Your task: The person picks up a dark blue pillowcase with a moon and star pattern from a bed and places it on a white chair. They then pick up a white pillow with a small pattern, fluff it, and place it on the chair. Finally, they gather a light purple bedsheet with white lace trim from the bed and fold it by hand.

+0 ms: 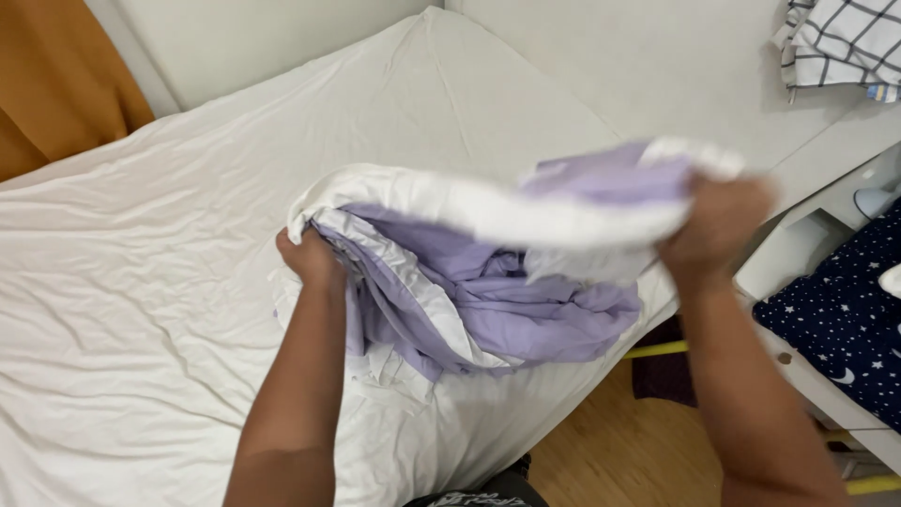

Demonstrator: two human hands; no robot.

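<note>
Over white-sheeted bed (141, 282), person held bunched lilac-and-white duvet cover (488, 272); left hand (308, 255) clenched on white edge; right hand (718, 225) gripped opposite end, raised, blurred; likely mid-straightening; next move calls for finding corners, pulling cloth taut.

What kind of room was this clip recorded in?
Most likely a bedroom. A mattress with a white fitted sheet fills the view, both hands hold a purple and white duvet cover above it, and star-patterned navy bedding lies to the right. An orange curtain hangs at upper left.
</note>
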